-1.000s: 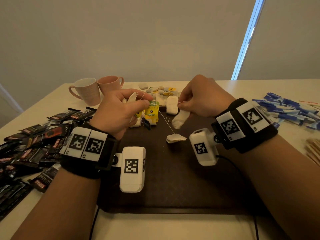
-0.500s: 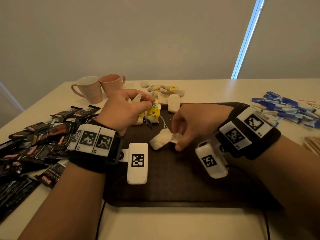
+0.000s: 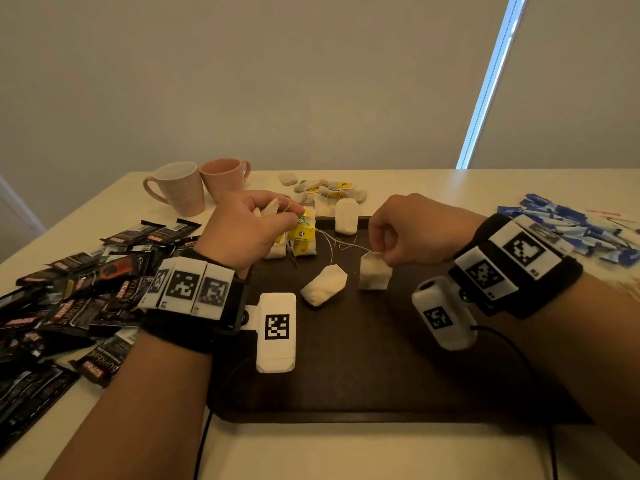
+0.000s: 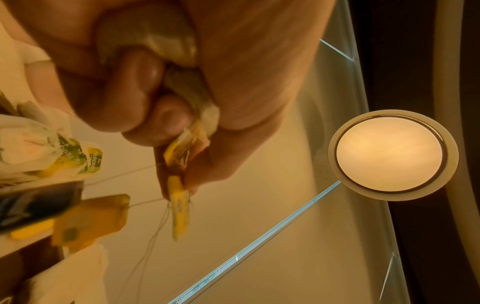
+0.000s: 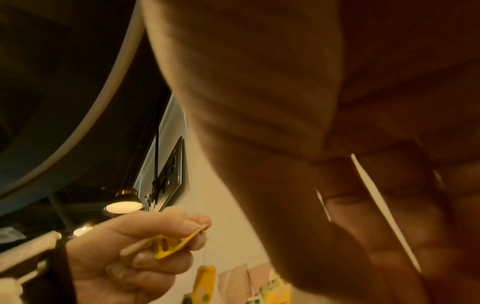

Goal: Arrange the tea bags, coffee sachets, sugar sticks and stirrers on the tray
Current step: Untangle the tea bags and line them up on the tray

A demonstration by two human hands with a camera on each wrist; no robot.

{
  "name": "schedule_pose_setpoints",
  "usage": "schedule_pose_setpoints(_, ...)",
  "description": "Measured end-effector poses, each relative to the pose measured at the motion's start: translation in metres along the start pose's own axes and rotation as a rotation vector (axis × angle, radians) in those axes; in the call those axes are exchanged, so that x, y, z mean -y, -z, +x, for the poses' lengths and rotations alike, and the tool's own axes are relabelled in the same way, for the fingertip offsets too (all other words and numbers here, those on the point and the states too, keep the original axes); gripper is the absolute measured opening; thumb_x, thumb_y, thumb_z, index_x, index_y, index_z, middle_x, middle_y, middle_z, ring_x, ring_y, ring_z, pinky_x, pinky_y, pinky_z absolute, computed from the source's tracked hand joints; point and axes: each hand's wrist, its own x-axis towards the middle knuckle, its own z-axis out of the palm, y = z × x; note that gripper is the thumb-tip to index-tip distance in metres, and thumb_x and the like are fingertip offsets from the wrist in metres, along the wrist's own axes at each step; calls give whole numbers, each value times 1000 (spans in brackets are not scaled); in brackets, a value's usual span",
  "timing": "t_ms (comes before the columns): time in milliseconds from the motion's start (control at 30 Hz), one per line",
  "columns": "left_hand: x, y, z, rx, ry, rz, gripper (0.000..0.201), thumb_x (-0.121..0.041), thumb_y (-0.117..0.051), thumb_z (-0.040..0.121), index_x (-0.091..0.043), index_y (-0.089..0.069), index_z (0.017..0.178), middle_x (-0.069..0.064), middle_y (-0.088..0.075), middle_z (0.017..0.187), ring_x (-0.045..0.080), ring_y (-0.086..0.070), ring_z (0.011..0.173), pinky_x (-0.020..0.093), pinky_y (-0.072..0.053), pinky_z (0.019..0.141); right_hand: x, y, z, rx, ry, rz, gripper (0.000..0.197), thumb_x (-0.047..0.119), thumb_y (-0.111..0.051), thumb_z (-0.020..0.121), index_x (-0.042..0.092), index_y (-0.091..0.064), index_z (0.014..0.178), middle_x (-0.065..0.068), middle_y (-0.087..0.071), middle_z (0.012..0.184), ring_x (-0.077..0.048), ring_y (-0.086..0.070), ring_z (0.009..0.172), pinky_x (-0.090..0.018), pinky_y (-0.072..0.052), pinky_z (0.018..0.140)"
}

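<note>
A dark brown tray [image 3: 363, 368] lies in front of me. My left hand [image 3: 249, 226] grips a bunch of tea bags with yellow tags [image 4: 179, 209] over the tray's far left corner; more of the bunch [image 3: 303, 235] hangs below it. My right hand [image 3: 408, 233] pinches the top of a white tea bag [image 3: 375, 273] whose bottom touches the tray. Another white tea bag [image 3: 323, 285] lies on the tray beside it. Tangled strings [image 3: 337, 242] link these bags to the left hand. A third white bag [image 3: 346, 216] sits at the tray's far edge.
Black coffee sachets [image 3: 69, 299] are heaped on the table at left. Blue sugar sticks [image 3: 575, 230] lie at right, wooden stirrers [image 3: 632, 289] at the right edge. Two mugs [image 3: 197, 187] and loose tea bags [image 3: 325, 190] sit beyond the tray.
My right hand laid one tea bag down on the tray, then moved right and lifted a second one by its top. The left hand kept its bunch in place.
</note>
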Motion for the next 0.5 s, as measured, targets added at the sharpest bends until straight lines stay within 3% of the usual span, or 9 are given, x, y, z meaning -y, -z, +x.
schedule_pose_setpoints(100, -1, 1, -1, 2, -4, 11, 20, -12, -67, 90, -30, -71, 82, -5, -70, 101, 35, -64, 105, 53, -53, 90, -2, -1, 1, 0, -14, -55, 12, 10, -71, 85, 17, -70, 95, 13, -54, 76, -4, -50, 69, -16, -35, 57)
schedule_pose_setpoints(200, 0, 1, 0, 2, 2, 18, 21, -12, -67, 89, -31, -71, 81, -4, -70, 105, 29, -65, 102, 53, -54, 92, -1, -3, 3, 52, 2, -61, 14, 20, -72, 87, 19, -70, 101, 14, -55, 80, -3, -51, 72, -15, -37, 60)
schedule_pose_setpoints(300, 1, 1, 0, 7, 6, -8, 24, -10, -67, 89, -31, -72, 80, -6, -70, 105, 18, -65, 102, 49, -53, 95, 3, -3, 5, -50, 62, 22, 18, 31, -73, 87, 19, -73, 99, 16, -58, 81, -2, -54, 74, -16, -39, 62)
schedule_pose_setpoints(400, 1, -1, 0, 6, 19, -23, 24, -9, -67, 89, -30, -73, 79, -10, -70, 100, 23, -66, 101, 50, -53, 94, 13, -3, 6, -125, 155, 56, 15, 33, -73, 87, 19, -76, 93, 18, -57, 72, -1, -53, 66, -14, -34, 57)
schedule_pose_setpoints(500, 0, -1, -1, -3, 15, -37, 24, -8, -67, 89, -29, -75, 79, -6, -72, 98, 38, -64, 102, 58, -51, 91, 25, -6, 7, -35, 213, 57, 17, 35, -73, 87, 21, -77, 95, 20, -60, 71, 5, -56, 63, -10, -37, 59)
